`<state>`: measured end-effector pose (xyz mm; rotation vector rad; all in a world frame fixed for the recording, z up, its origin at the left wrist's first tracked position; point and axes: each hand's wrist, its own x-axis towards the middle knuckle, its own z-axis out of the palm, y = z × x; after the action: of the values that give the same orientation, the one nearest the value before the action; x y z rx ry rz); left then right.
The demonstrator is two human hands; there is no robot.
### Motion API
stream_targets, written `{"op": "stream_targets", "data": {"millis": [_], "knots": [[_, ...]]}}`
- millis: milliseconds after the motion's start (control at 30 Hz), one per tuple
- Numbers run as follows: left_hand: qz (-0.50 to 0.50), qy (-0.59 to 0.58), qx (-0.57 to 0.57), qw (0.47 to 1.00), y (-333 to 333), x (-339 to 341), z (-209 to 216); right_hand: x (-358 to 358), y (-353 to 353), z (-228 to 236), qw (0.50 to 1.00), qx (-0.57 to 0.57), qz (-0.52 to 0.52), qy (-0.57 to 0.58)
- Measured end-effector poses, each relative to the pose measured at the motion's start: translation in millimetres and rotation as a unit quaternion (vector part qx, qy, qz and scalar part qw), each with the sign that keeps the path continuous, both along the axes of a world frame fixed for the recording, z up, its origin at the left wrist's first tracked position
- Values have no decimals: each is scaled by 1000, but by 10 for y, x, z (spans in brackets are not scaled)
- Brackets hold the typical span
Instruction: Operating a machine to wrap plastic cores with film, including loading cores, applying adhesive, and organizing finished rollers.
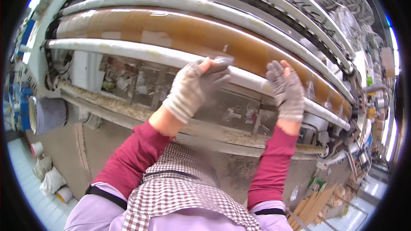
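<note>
My left hand (195, 83), in a pale knit glove with a grey palm and a bare thumb tip, is closed in a pinch in front of the brown roller (201, 30). A small clear scrap of plastic film (224, 60), partly blurred, shows at its fingertips. My right hand (286, 85) wears a matching glove. Its fingers are stretched out and it holds nothing that I can see, its palm side turned toward the left hand. Both hands hover over the white front roller (248, 79), which runs across just before the brown one; whether they touch it, I cannot tell.
Another white roller (180, 2) lies behind the brown one, with dark toothed bars farther back. Scraps litter the space under the machine (233, 113). A dusty bar (115, 105) crosses before my body. Flat cardboard (310, 207) lies at lower right, white sacks (53, 181) at lower left.
</note>
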<state>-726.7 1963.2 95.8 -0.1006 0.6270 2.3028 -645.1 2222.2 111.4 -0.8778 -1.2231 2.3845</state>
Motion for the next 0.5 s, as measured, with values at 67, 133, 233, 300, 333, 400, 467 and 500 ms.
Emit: {"op": "stream_targets", "data": {"millis": [67, 133, 233, 300, 333, 400, 467, 500], "knots": [[76, -47, 43, 995, 129, -105, 72, -146, 90, -33, 999, -20, 12, -26], [121, -80, 24, 989, 263, -440, 113, -279, 15, -2, 988, 110, -64, 86], [98, -150, 63, 982, 276, -853, 44, -204, -668, 72, 950, 226, -136, 168], [230, 28, 14, 973, 197, -931, 84, 73, -1076, 61, 965, 167, 95, 181], [198, 126, 21, 972, 10, -892, 132, 132, -1333, -19, 970, 181, 141, 84], [74, 339, -96, 933, -509, -592, 119, 111, -1884, -463, 961, 141, 216, -96], [-196, 278, -167, 926, -1134, -432, 78, 14, -2295, -1242, 951, 85, 239, -177], [-214, 250, -227, 917, -1431, -400, -81, -112, -2511, -1708, 969, 126, 198, -71]]}}
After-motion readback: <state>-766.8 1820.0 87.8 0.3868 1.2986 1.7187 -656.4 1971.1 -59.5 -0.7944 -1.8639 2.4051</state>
